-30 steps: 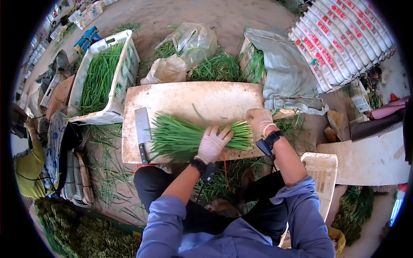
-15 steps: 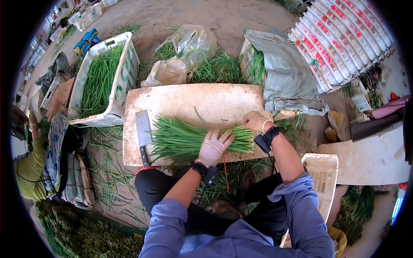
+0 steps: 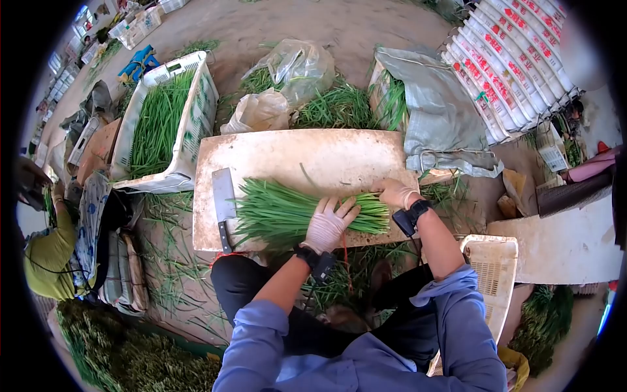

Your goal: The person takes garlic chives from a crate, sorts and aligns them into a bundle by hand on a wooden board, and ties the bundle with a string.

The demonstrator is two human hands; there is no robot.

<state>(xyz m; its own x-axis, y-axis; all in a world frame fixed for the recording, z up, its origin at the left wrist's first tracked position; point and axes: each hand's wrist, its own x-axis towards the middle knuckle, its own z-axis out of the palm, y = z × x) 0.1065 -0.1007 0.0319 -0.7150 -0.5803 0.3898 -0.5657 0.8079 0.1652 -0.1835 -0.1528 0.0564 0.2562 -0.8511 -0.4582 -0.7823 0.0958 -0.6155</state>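
Observation:
A thick bundle of garlic chives (image 3: 277,209) lies across the worn board, leaf tips to the left and pale stem ends to the right. My left hand (image 3: 328,225), in a thin whitish glove, rests on top of the bundle with its fingers spread. At the upper edge of the stem ends, my right hand (image 3: 394,194), also gloved, has its fingers bent together on some stalks; its fingertips are partly hidden. A cleaver (image 3: 224,196) with a black handle lies left of the leaf tips. Below my left hand, a red string (image 3: 347,264) hangs off the board's near edge.
The board (image 3: 294,150) stands before my knees. A white crate (image 3: 189,130) of chives is at left, a grey sheet (image 3: 437,98) covers another container at right, and a plastic bag (image 3: 300,68) lies behind. An empty-looking crate (image 3: 491,261) stands by my right arm. Another person (image 3: 52,255) works at far left.
The whole view has shifted slightly to the right. My right hand stays at the stem ends with its fingers a little differently bent; my left hand keeps its place on the bundle.

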